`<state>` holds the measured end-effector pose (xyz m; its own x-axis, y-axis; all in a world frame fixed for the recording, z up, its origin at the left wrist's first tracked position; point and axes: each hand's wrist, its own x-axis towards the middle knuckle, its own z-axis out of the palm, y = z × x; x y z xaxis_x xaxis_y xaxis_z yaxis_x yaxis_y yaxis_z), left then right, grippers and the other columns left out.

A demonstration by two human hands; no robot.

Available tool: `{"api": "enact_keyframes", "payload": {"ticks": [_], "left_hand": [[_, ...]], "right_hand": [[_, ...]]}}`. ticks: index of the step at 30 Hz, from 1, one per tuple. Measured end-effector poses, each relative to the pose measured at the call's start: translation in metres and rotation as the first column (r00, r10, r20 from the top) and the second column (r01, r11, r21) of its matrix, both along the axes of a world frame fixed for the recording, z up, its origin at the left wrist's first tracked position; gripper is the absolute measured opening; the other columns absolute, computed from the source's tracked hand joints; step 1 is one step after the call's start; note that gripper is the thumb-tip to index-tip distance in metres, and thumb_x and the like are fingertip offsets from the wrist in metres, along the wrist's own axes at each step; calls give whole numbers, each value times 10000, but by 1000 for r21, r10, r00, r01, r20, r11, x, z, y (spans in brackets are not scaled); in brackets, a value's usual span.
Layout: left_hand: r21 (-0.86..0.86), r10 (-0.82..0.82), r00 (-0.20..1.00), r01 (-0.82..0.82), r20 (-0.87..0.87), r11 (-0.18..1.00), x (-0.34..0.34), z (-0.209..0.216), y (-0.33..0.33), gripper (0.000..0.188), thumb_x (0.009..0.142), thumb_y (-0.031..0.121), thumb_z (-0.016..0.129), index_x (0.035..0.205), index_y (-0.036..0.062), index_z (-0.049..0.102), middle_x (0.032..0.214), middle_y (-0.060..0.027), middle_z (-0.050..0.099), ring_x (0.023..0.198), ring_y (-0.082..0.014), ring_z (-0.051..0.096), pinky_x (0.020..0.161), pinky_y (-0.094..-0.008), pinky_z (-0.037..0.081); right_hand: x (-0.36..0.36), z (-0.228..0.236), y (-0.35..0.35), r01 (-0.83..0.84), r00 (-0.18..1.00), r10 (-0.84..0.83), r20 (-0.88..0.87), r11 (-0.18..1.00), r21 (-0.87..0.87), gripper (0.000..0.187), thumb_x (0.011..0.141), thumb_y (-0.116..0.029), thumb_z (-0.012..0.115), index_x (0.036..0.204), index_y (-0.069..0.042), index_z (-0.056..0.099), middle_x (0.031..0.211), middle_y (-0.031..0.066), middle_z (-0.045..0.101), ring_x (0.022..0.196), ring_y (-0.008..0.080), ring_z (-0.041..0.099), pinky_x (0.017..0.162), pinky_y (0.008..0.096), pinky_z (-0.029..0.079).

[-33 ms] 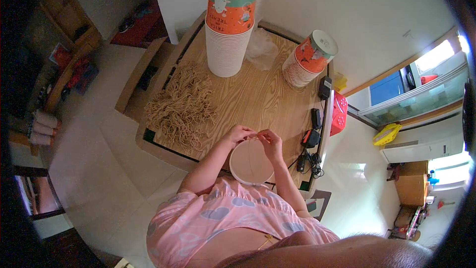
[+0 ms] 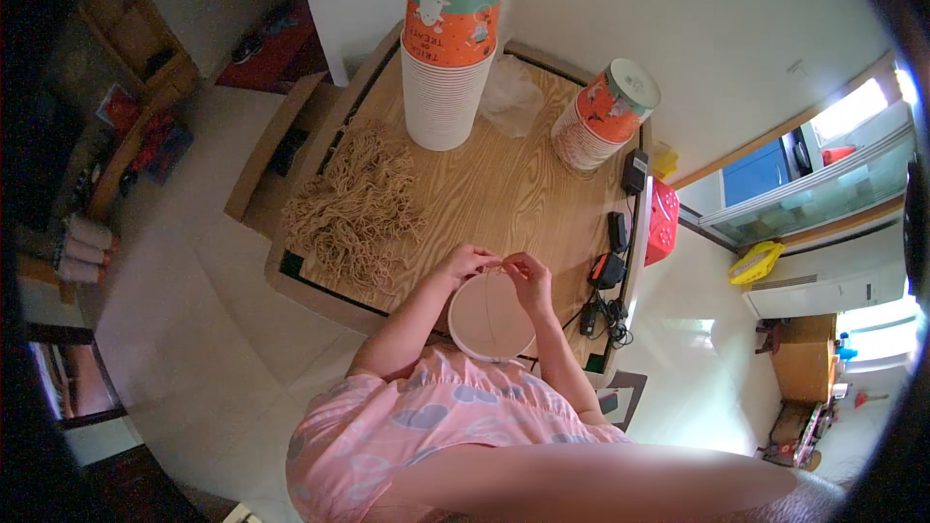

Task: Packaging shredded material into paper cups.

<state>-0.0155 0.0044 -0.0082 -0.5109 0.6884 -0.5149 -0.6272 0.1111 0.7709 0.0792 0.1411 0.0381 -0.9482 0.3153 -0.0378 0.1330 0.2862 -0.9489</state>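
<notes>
A white-rimmed round paper bucket [image 2: 487, 324] stands at the near table edge, close against my body, its pale round mouth facing me. At its far rim, my left hand [image 2: 471, 261] and my right hand [image 2: 529, 281] meet with fingertips pinched together. A thin tan cord [image 2: 492, 310] runs down from between them across the bucket's mouth. Both hands are closed on the cord at the rim; the exact pinch is too small to make out. Left of my hands lies a loose heap of tan cords [image 2: 358, 208].
A tall stack of upside-down paper buckets [image 2: 446, 97] stands at the back, a shorter stack [image 2: 591, 131] at the back right. A crumpled clear plastic bag [image 2: 511, 97] lies between them. Black adapters and cables [image 2: 607, 271] line the right edge, beside a red plastic basket [image 2: 663, 223].
</notes>
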Motion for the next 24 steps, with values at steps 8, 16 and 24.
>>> {"api": "enact_keyframes", "payload": {"ticks": [8, 16, 24], "left_hand": [[43, 85, 996, -87, 37, 995, 5, 4, -1, 124, 778, 142, 641, 861, 49, 638, 777, -34, 633, 653, -109, 583, 592, -232, 472], [3, 70, 974, -71, -217, 997, 12, 12, -2, 150, 762, 110, 657, 886, 25, 648, 817, -44, 642, 712, -119, 595, 665, -238, 477], [49, 150, 963, -143, -224, 989, 14, -7, 1, 131, 760, 57, 636, 873, -8, 629, 821, -64, 632, 752, -130, 595, 701, -241, 483]], "right_hand": [[0, 0, 0, -18, 1000, 19, -11, 998, 63, 47, 787, -16, 577, 834, -17, 581, 773, 58, 621, 744, 118, 583, 691, 266, 463], [2, 12, -5, 9, 1000, -11, 13, 991, 136, 62, 768, 7, 573, 821, -23, 586, 773, 73, 614, 751, 143, 589, 682, 274, 465], [1, 12, -5, -14, 997, 27, -73, 985, 173, 68, 742, 25, 592, 790, -21, 602, 785, 83, 595, 752, 198, 587, 663, 290, 472]]}}
